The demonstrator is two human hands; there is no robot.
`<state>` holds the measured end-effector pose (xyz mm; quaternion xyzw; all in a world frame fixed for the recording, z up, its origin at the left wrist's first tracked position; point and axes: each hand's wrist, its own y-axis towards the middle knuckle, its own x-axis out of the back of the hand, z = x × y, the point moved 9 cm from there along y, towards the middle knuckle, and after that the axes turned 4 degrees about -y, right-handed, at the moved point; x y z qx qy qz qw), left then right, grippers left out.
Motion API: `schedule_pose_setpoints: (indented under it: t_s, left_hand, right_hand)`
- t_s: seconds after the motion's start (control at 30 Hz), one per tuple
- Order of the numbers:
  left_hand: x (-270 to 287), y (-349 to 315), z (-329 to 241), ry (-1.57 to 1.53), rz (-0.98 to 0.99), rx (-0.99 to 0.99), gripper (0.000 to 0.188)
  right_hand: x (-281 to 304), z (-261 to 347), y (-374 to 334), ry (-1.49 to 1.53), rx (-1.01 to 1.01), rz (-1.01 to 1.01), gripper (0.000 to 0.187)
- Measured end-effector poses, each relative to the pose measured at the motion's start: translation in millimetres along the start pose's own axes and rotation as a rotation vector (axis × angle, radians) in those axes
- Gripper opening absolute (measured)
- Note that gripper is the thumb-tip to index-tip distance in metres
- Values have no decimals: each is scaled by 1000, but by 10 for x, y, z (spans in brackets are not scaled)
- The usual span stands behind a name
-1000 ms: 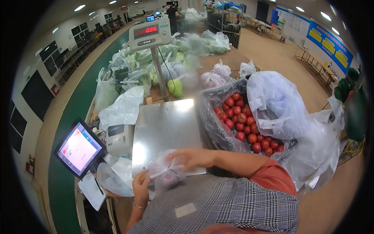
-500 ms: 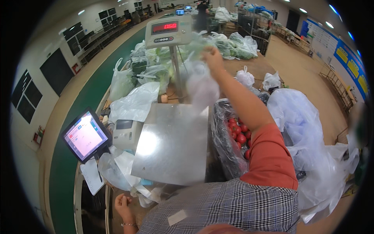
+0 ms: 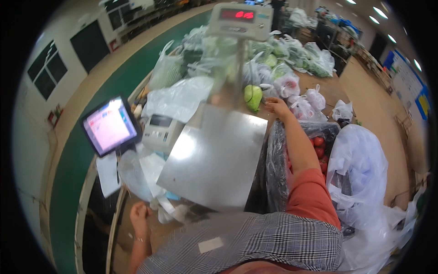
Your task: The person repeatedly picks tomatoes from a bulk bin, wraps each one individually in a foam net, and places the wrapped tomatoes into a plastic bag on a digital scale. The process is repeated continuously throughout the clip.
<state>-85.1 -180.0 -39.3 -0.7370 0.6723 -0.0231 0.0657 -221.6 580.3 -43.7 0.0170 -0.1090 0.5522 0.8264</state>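
My right hand (image 3: 277,108) reaches past the metal weighing platform (image 3: 219,155), its fingers stretched out and apart. Just left of its fingertips lies a pale-green, pear-shaped vegetable (image 3: 252,97); I cannot tell whether they touch. Small tied plastic bags (image 3: 302,108) sit beyond this hand, one with something reddish inside. Under my right forearm stands a crate (image 3: 278,169) lined with dark plastic, with red tomatoes (image 3: 319,145) in it. Low on the left, my left hand (image 3: 139,217) hangs loosely curled near crumpled clear bags (image 3: 137,171), with nothing visible in it.
The scale's display (image 3: 239,20) stands on a post behind the platform. To the left are a touchscreen (image 3: 109,125), a small label printer (image 3: 159,132) and a paper pad (image 3: 108,175). Bagged green vegetables (image 3: 200,50) fill the far table. Large sheets of clear plastic (image 3: 358,173) lie right.
The blurred bag my right hand was swinging has left it; the hand is now lower, with fingers spread. The scale's reading differs. The whole view has shifted and tilted.
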Motion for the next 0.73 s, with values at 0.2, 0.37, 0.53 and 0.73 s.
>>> schedule_pose_setpoints:
  t_s: [0.2, 0.37, 0.53, 0.73]
  left_hand:
    - [571, 848, 139, 317, -230, -229, 20]
    - [913, 1400, 201, 568, -443, -182, 21]
    - [998, 1933, 398, 1018, -472, -119, 45]
    - [303, 1964, 168, 1064, -95, -718, 56]
  right_hand:
    - [-1087, 1028, -1647, -58, 170, 307, 38]
    - [-1736, 1225, -2675, -69, 117, 569, 34]
    - [-2303, 1273, -3030, -130, 97, 631, 37]
    - [-2870, 1284, -3266, -353, 179, 565, 33]
